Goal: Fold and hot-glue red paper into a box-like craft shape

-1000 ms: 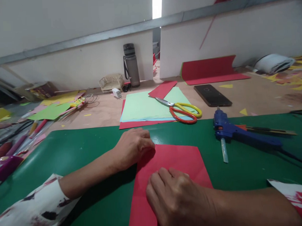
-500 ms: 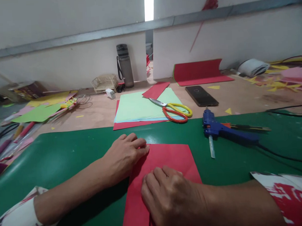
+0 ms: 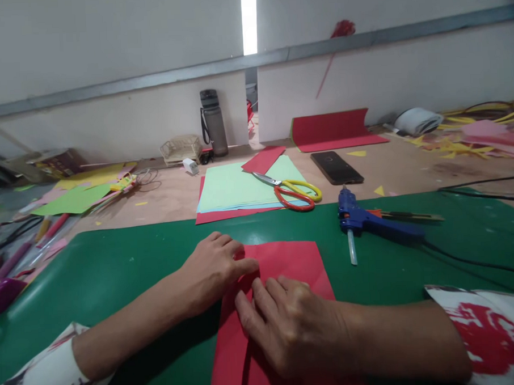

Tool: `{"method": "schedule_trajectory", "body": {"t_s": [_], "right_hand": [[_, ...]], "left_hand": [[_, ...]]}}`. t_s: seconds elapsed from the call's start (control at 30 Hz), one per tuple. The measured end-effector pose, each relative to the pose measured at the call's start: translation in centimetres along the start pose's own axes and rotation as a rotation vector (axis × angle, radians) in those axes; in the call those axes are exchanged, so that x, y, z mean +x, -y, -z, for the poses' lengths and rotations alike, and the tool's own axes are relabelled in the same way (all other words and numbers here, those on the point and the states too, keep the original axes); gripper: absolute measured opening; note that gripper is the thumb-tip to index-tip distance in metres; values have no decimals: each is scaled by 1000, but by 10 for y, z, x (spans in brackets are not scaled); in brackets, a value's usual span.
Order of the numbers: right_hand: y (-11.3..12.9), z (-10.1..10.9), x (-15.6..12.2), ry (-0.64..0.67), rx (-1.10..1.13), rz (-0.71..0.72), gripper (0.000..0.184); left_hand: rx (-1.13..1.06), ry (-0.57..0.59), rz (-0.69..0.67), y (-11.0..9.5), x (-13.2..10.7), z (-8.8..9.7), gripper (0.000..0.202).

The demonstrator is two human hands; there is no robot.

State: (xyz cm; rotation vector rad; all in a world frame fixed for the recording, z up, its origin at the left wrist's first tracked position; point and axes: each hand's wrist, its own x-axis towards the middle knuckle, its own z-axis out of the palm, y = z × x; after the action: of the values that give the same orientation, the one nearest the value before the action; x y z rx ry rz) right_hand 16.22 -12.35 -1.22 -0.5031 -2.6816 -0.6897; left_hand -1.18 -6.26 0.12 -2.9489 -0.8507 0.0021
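Ideally, red paper (image 3: 292, 260) is pressed flat, evenly; left edge touched by bent left hand (image 3: 218, 271), middle by half-curled right hand (image 3: 290, 325); grips cannot be told.

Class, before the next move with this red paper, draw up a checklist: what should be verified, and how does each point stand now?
1. Both hands on the red paper: ok; left hand at its upper left edge, right hand lower down.
2. Paper flat under the fingers: cannot tell; the hands cover much of it.
3. Scissors off the red paper: ok; they lie across the pale green sheets.
4. Glue gun off the red paper: ok; it lies to the right.
5. Nozzle well away from the phone: not ok; it appears very close.
6. Glue gun cold: cannot tell.
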Motion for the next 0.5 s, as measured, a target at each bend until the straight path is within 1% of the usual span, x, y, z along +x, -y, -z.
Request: {"method": "schedule_trajectory", "body": {"t_s": [0.07,0.13,0.23,0.3,0.33,0.4,0.43,0.47,0.5], "right_hand": [[-1,3,-1,-14,11,2,35],[-3,9,-8,-36,40,-22,34],[-17,23,-34,-9,73,-112,30],[-34,34,-59,51,22,-254,25],[-45,39,-72,87,-31,-360,22],[-67,49,-96,240,-151,-632,17],[-77,52,-105,343,-211,-737,16],[-86,55,-113,461,-235,-818,18],[-94,55,-119,530,-232,-869,20]], "left_hand": [[-2,-21,-4,1,0,-2,17],[5,-49,-20,1,0,-4,19],[22,-124,-43,1,-1,-8,24],[20,-157,-51,2,-2,-11,24],[19,-169,-48,2,-3,-12,25],[11,-176,-37,2,-4,-14,26],[5,-184,-35,2,-4,-14,26],[-6,-202,-35,2,-4,-15,25],[-17,-226,-36,2,-4,-15,24]]}}
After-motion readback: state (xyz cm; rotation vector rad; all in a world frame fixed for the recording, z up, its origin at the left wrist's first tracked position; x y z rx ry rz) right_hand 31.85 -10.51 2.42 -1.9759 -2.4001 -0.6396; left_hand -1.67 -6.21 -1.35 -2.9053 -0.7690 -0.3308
